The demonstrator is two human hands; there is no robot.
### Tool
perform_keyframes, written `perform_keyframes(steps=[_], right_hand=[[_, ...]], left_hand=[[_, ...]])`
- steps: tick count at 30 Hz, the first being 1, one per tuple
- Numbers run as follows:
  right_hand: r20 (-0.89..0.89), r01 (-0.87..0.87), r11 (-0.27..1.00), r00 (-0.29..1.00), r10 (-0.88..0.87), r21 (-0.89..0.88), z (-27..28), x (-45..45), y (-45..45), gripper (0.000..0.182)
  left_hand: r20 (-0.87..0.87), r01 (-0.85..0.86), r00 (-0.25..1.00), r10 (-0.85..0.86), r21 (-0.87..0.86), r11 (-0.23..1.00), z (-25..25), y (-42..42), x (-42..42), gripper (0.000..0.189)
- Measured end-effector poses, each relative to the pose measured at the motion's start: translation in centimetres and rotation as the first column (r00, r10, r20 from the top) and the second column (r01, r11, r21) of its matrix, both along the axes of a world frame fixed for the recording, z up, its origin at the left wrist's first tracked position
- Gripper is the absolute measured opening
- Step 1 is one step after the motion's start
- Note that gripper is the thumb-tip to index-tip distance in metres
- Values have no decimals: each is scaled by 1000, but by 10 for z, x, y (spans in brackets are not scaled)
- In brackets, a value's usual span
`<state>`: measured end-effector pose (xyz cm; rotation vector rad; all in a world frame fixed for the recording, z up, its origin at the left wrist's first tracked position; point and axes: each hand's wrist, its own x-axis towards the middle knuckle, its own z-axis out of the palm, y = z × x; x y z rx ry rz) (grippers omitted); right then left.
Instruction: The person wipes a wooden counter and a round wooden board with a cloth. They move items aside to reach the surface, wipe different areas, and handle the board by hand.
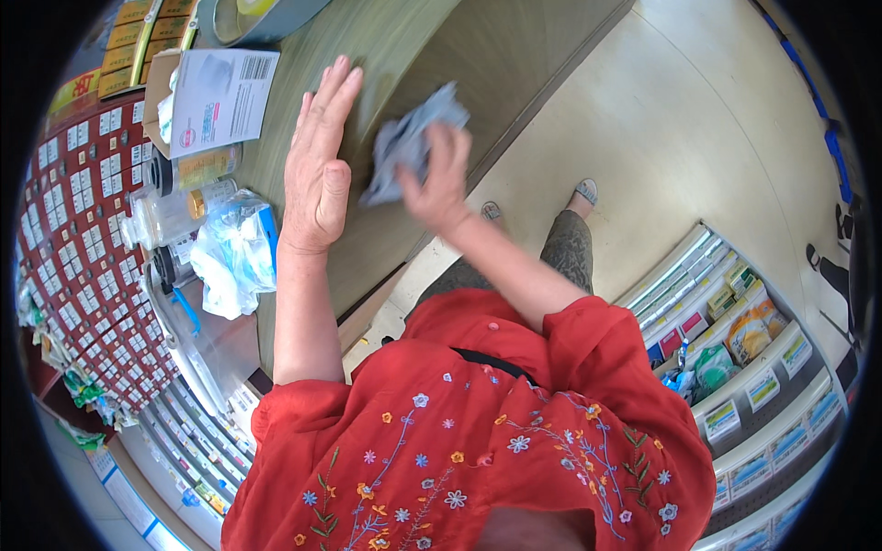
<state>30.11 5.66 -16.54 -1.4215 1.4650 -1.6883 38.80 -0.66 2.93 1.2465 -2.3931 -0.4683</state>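
My left hand (319, 165) is raised over the wood-grain counter (372, 41), fingers stretched out and nothing in it. Whether its edge touches the surface I cannot tell. My right hand (441, 182), slightly blurred, grips a crumpled grey-blue cloth (403, 148) against the darker part of the counter. Left of my left hand stands a white carton (224, 103) bearing print, with white material in its open side. Closer to me lie a clear plastic bag (238, 241) with white and blue contents and several clear jars (165, 213).
A grey-blue basin (275, 24) sits at the counter's far end. Beyond the left side rises a cabinet of labelled red drawers (76, 200). A stocked display shelf (751, 392) stands on the right. At the far right, another person's foot (814, 258) shows on the pale floor (661, 138).
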Motion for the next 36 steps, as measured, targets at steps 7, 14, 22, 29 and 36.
perform_keyframes(steps=[7, 14, 22, 29, 36], right_hand=[[-68, -190, 981, 980, 187, -41, -52, 29, 40, 66], [640, -189, 851, 741, -204, 490, -112, -87, -125, 57], [836, -668, 547, 219, -504, 505, -115, 89, 22, 68], [679, -818, 383, 12, -734, 428, 3, 62, 6, 70], [783, -7, 918, 524, -335, 397, 31, -85, -133, 55]], left_hand=[[-209, 15, 978, -13, 6, 1000, -7, 3, 12, 85], [-224, 40, 974, -44, -22, 999, -8, -3, 15, 78], [-201, 18, 979, -22, -19, 1000, -8, -2, 14, 79], [-202, 6, 979, -8, -13, 1000, -8, -1, 17, 77], [-211, 11, 977, -11, -3, 1000, 0, 1, 11, 73]])
